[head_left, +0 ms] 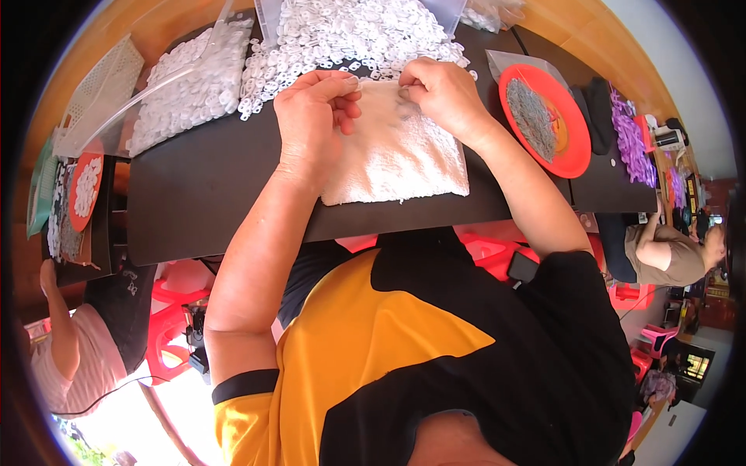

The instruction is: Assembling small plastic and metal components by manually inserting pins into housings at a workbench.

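My left hand (315, 113) is raised above the left edge of a white towel (396, 159), thumb and forefinger pinched together. Something small and pale may sit at those fingertips, too small to name. Over the towel's far right corner, my right hand (447, 93) is closed in a pinch too, and its fingertips hide whatever they hold. A short gap separates the two hands. Just beyond them, many small white plastic pieces with holes (357, 35) spill in a heap from a clear plastic bin (270, 22) onto the dark table (206, 182).
A clear bag of white pieces (186, 85) lies at the left. To the right stands a red plate (573, 116) with a pile of small grey parts (530, 116), then a purple bundle (631, 140). Other people sit at left (85, 349) and right (672, 252).
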